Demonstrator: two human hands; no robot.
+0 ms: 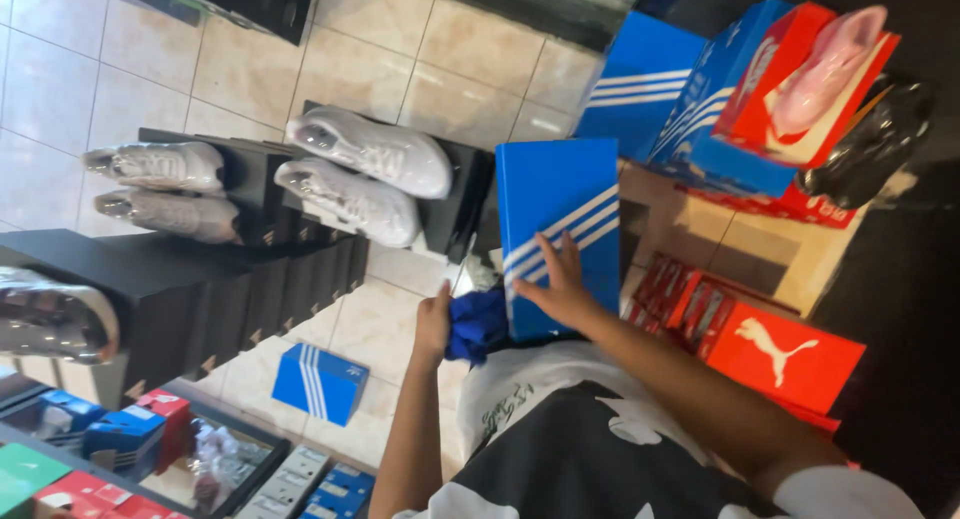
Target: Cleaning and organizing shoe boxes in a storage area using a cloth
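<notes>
A blue shoe box with white stripes [556,204] stands in front of me, tilted up against my body. My right hand [556,282] lies flat on its striped face, fingers spread. My left hand [433,322] grips a bunched blue cloth or shoe [478,322] at the box's left edge; what exactly it is stays unclear. Some white paper shows just above that blue item.
Black stepped display stands [250,269] carry silver-white shoes [368,151]. A small blue striped box [320,382] lies on the tiled floor. Red boxes [782,351] and stacked blue and red boxes with a pink shoe [826,67] sit to the right. More boxes fill a case at lower left.
</notes>
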